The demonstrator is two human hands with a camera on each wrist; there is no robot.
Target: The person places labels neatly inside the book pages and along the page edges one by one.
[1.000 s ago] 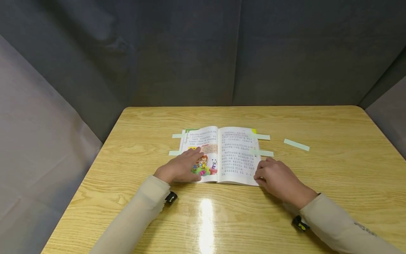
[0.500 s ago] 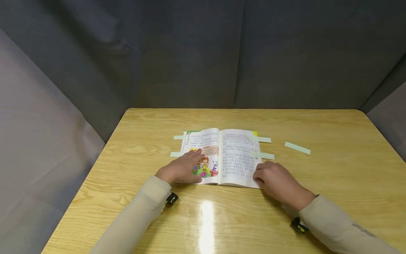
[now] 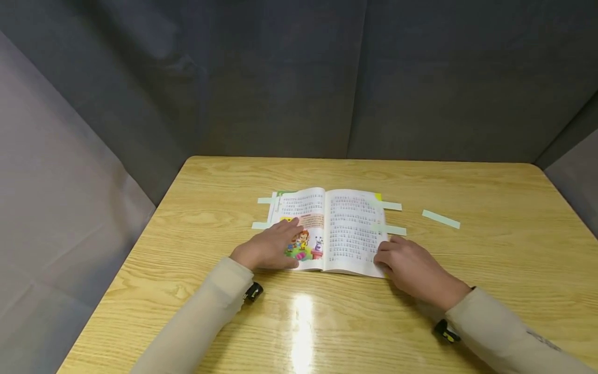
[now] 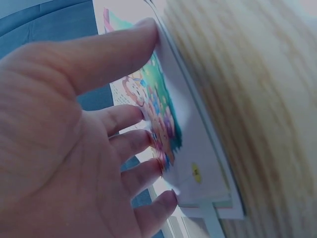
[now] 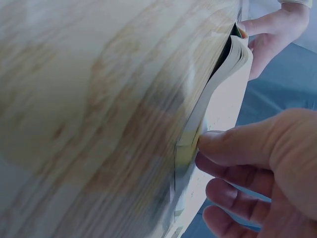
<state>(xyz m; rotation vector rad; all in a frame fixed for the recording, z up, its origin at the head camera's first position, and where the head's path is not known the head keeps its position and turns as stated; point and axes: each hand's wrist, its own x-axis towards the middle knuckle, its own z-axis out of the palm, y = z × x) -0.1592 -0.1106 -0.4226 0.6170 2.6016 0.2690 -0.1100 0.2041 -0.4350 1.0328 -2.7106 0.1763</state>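
An open book point(image 3: 352, 228) with printed text lies on the table, a colourful cartoon picture point(image 4: 158, 109) on its left page. My left hand point(image 3: 268, 248) rests on that page with fingers spread, the thumb point(image 4: 133, 44) along the lower edge in the left wrist view. At the lower right corner, my right hand point(image 3: 411, 265) pinches the page edge between thumb point(image 5: 223, 144) and forefinger; its other fingers curl loosely. Pale green paper strips stick out from both sides of the book, such as one on the right point(image 3: 392, 206) and one on the left point(image 3: 260, 225).
To the right of the book, a loose pale green strip point(image 3: 441, 218) lies on the wooden table point(image 3: 210, 182). Dark cloth point(image 3: 280, 78) hangs behind the table's far edge. Both wrists wear small black devices, one below the right sleeve point(image 3: 495, 322).
The head view has shifted slightly, so the book and strips appear a little farther right. Both hands keep their places on the book.
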